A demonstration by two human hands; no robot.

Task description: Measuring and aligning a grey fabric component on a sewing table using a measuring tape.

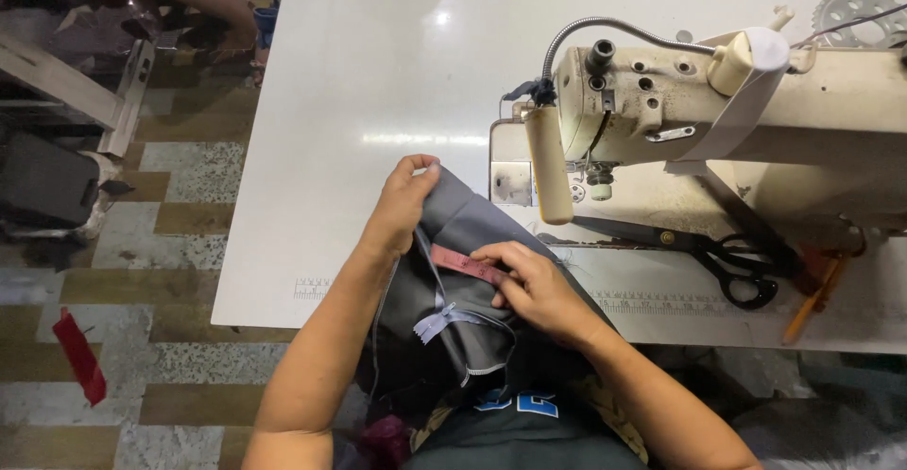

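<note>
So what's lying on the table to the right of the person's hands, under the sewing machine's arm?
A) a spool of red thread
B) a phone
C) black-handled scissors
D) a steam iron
C: black-handled scissors lie on the white table beside the cream sewing machine, to the right of the right hand that pinches the grey fabric.

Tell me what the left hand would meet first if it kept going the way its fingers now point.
The left hand grips the far edge of the grey fabric, fingers aimed up and right. Straight on lies bare white table, then probably the sewing machine's cream lamp tube; depth is hard to judge.
</note>
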